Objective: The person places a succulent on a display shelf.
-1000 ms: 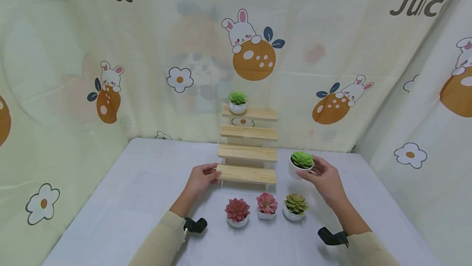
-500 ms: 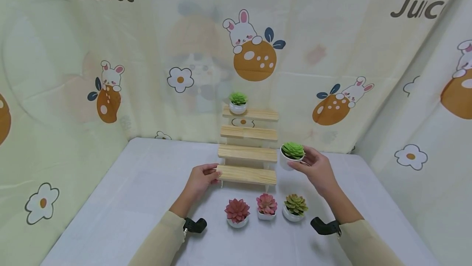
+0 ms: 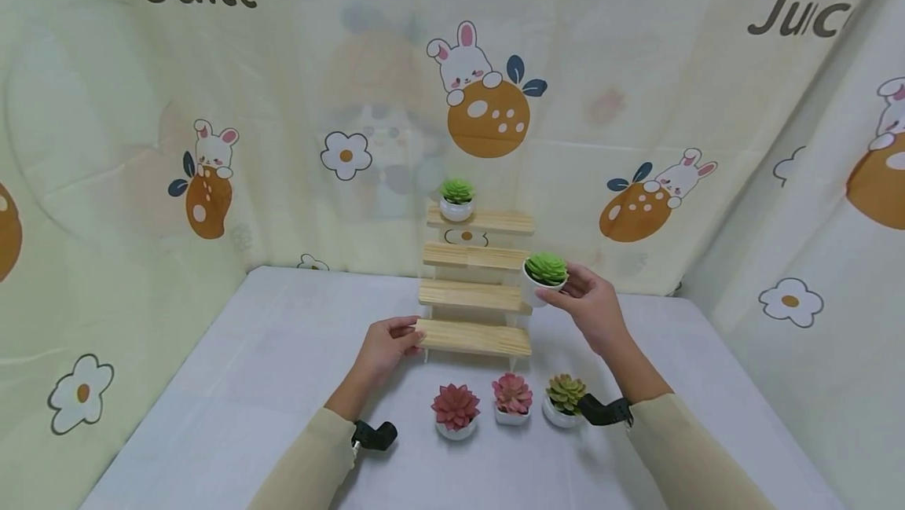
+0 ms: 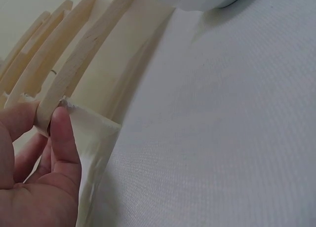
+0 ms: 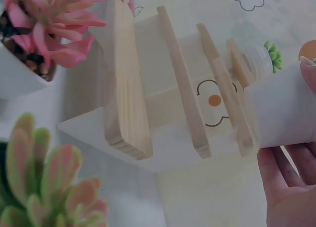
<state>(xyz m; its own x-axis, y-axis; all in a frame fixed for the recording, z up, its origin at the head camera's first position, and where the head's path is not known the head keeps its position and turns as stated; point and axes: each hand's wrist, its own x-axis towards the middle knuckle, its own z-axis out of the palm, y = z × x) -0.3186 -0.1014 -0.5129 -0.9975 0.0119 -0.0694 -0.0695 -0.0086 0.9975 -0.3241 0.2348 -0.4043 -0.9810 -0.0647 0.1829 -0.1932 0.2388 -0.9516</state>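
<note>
My right hand [image 3: 594, 310] grips a white pot with a green succulent [image 3: 544, 278], raised off the table beside the right ends of the upper shelves. In the right wrist view the white pot [image 5: 286, 111] overlaps the far shelf ends; whether it touches them I cannot tell. My left hand [image 3: 385, 349] pinches the left end of the lowest board of a wooden tiered stand [image 3: 472, 337]. Thumb and fingers lie on both faces of that board [image 4: 74, 64] in the left wrist view. On the top tier, at its left, sits another green succulent in a round white pot [image 3: 456, 199].
In front of the stand are a dark red succulent [image 3: 456, 408], a pink succulent [image 3: 512, 396] and a yellow-green succulent [image 3: 566, 396], all in white pots on the white-covered table [image 3: 283, 368]. A printed curtain [image 3: 297, 86] hangs close behind the stand.
My right hand has carried the potted green succulent left and upward, from right of the stand to its upper shelf ends. The left hand stays on the lowest board.
</note>
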